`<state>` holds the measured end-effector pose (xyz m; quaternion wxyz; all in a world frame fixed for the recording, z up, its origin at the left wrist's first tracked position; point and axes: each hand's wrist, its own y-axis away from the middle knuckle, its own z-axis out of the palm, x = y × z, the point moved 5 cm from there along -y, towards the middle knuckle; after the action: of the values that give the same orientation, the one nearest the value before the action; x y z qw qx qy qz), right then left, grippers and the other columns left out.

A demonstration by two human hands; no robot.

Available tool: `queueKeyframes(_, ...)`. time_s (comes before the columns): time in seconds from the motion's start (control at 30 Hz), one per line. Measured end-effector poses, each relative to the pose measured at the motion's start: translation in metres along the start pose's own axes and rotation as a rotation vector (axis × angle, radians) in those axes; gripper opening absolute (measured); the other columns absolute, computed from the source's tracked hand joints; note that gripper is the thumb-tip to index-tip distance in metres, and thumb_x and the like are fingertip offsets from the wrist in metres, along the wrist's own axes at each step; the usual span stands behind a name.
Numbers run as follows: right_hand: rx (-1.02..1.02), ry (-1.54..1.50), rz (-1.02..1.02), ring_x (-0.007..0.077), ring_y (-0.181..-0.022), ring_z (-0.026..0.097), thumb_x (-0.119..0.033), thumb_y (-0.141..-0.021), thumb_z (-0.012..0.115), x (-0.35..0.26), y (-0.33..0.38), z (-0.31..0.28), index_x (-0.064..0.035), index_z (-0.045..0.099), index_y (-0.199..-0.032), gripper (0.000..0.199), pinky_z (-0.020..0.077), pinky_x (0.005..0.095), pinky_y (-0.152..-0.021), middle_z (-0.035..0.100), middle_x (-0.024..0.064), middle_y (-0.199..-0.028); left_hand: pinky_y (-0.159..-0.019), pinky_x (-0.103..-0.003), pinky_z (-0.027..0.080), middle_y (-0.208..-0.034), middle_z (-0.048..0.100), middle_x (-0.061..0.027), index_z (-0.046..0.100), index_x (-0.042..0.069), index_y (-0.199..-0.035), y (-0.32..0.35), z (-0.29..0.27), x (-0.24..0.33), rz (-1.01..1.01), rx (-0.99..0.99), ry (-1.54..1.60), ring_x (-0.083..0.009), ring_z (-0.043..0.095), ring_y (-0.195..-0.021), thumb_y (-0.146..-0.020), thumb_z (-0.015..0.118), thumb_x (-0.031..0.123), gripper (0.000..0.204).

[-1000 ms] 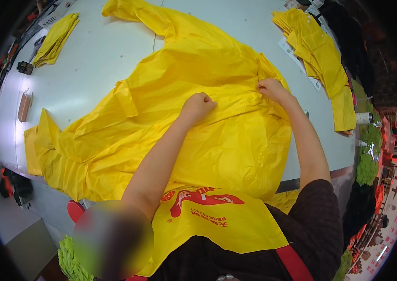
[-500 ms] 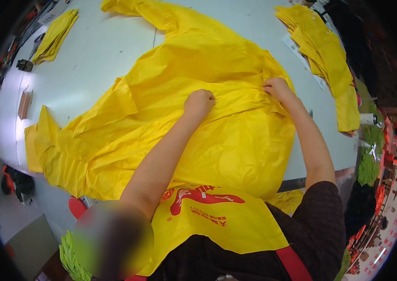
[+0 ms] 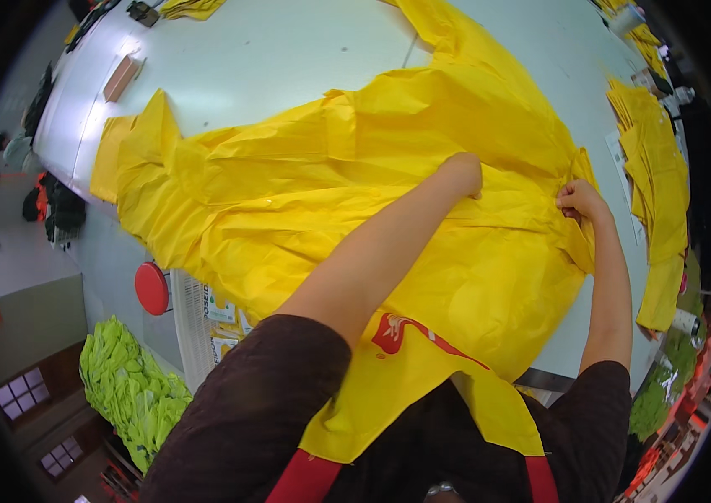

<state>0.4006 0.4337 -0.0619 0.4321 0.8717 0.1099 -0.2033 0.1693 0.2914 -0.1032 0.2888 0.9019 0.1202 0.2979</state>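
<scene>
A large yellow raincoat [image 3: 288, 180] lies spread and creased over the white table, with a sleeve stretching away at the top. My left hand [image 3: 463, 174] is closed on its middle, along a fold; the fingertips are mostly hidden. At the coat's right edge, my right hand [image 3: 582, 201] pinches the bunched yellow cloth between thumb and fingers. A row of folds runs between the two hands. The yellow apron [image 3: 347, 411] I wear, with red print and red straps, hangs against the coat's near side.
Folded yellow garments [image 3: 653, 184] are stacked along the table's right side, near a thread spool [image 3: 686, 322]. A small brown block [image 3: 122, 79] lies on the white table [image 3: 246, 67] at far left. A red round stool [image 3: 152, 288] and a lime-green cloth heap [image 3: 127, 386] are at lower left.
The view has swung left, so the coat and table appear further right. Both hands stay on the coat; in the picture my right hand now sits lower than my left.
</scene>
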Motion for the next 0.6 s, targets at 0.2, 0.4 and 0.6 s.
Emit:
queueKeyframes(0.2, 0.582, 0.952, -0.245, 0.0353, -0.076, 0.061, -0.011, -0.073, 0.056, -0.078, 0.014, 0.056, -0.0041, 0.063, -0.080, 0.013, 0.0487, 0.0440, -0.066, 0.063, 0.0180, -0.080, -0.075, -0.038, 0.049, -0.092, 0.064, -0.0140, 0.064, 0.006, -0.093, 0.050, 0.007, -0.036, 0.279, 0.325, 0.239, -0.0309, 0.060, -0.086, -0.070, 0.066, 0.027, 0.031)
queueKeyframes(0.4, 0.350, 0.239, -0.907, 0.0338, -0.088, 0.056, -0.020, -0.076, 0.057, -0.194, 0.057, 0.220, -0.0017, 0.060, -0.094, 0.026, 0.0443, 0.0415, -0.078, 0.060, 0.0186, -0.091, -0.072, -0.039, 0.047, -0.089, 0.063, -0.0156, 0.062, 0.005, -0.092, 0.177, -0.034, -0.173, 0.020, 0.364, 0.109, -0.0313, 0.060, -0.084, -0.077, 0.057, 0.028, 0.028)
queueKeyframes(0.6, 0.150, 0.183, -0.799, 0.0291, -0.074, 0.058, -0.017, -0.076, 0.060, -0.235, 0.056, 0.264, -0.0025, 0.062, -0.094, 0.023, 0.0457, 0.0365, -0.068, 0.063, 0.0131, -0.082, -0.057, -0.027, 0.041, -0.067, 0.057, -0.0036, 0.062, 0.001, -0.087, 0.266, -0.046, -0.289, -0.081, 0.499, 0.431, -0.0117, 0.050, -0.060, -0.078, 0.065, 0.019, 0.021)
